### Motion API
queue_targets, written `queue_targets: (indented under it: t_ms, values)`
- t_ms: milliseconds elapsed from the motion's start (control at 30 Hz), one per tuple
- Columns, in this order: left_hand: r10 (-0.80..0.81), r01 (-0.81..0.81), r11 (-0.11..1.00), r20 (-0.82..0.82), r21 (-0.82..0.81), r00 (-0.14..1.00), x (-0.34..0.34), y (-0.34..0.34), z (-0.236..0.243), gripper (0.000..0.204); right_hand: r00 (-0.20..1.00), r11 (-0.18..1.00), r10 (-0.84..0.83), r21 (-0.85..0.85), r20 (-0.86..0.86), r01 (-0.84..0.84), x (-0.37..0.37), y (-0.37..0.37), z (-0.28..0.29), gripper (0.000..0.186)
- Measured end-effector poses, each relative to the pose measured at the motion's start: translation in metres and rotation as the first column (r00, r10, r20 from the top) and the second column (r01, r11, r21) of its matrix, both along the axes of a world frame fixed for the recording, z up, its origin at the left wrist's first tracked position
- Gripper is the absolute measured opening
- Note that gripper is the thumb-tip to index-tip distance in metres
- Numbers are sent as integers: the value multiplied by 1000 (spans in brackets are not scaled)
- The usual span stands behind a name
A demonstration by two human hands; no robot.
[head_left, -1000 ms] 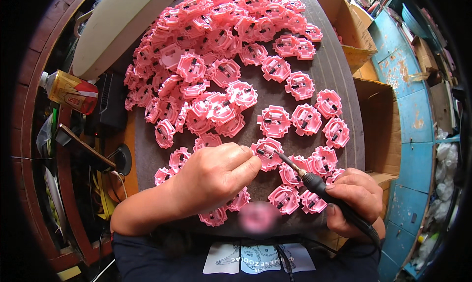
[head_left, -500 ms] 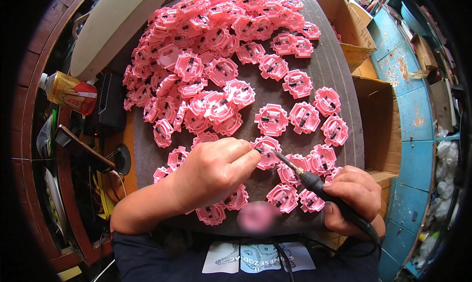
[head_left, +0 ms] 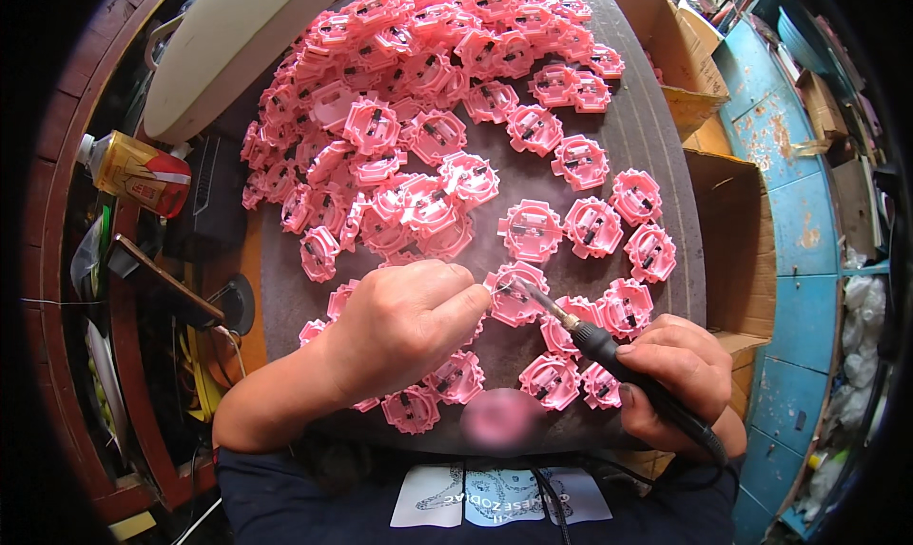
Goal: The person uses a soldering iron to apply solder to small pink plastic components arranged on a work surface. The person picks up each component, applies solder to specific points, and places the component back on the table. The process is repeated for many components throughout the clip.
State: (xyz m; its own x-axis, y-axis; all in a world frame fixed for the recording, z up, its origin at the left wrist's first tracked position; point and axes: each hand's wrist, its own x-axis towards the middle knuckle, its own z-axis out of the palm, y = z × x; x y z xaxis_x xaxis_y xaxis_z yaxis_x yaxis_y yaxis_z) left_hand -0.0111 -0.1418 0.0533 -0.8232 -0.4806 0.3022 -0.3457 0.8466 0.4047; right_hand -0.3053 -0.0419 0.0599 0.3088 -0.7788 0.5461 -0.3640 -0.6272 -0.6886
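Note:
My right hand [head_left: 677, 372] grips a soldering iron [head_left: 609, 350] by its black handle. The metal tip reaches into a pink plastic housing [head_left: 516, 293] with small parts inside. Left of that housing, my left hand [head_left: 418, 317] is closed, thumb and fingers pinched, with a thin solder wire [head_left: 492, 302] faintly visible at the fingertips. Faint smoke hangs around the tip. Similar pink housings [head_left: 530, 229] with black parts lie around both hands, and a big heap of them [head_left: 418, 79] covers the far left of the dark board [head_left: 666, 165].
Cardboard boxes [head_left: 728, 250] stand along the board's right side, beside blue cabinets [head_left: 804, 222]. On the left are a drink bottle [head_left: 143, 172], a black box [head_left: 207, 198] and a phone-like slab [head_left: 166, 281]. A pale curved panel [head_left: 228, 50] leans over the far left. One near spot is blurred.
My left hand has drawn slightly left, away from the housing. The iron's tip stays at the same housing, where haze now shows. The whole view has shifted a little.

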Motion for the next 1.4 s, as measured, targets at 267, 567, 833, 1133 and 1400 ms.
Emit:
queue_targets:
  t_ms: [267,567,833,1133,1400]
  values:
    - [-11,11,1000,-7,25,1000,-2,-2,-1,21,1000,1000,-16,17,-11,16,1,2,-5,35]
    - [-5,5,1000,1,26,1000,-3,-2,-1,20,1000,1000,5,15,4,-5,1,0,-2,37]
    - [-4,3,999,17,35,1000,-5,-4,-3,20,1000,1000,-1,14,-5,1,1,0,-3,37]
    - [82,-82,997,-33,14,996,6,5,6,22,998,998,-63,-18,-10,63,-3,6,1,35]
    - [-6,7,1000,-49,10,999,6,14,5,25,999,998,-50,-32,-21,49,1,15,2,37]
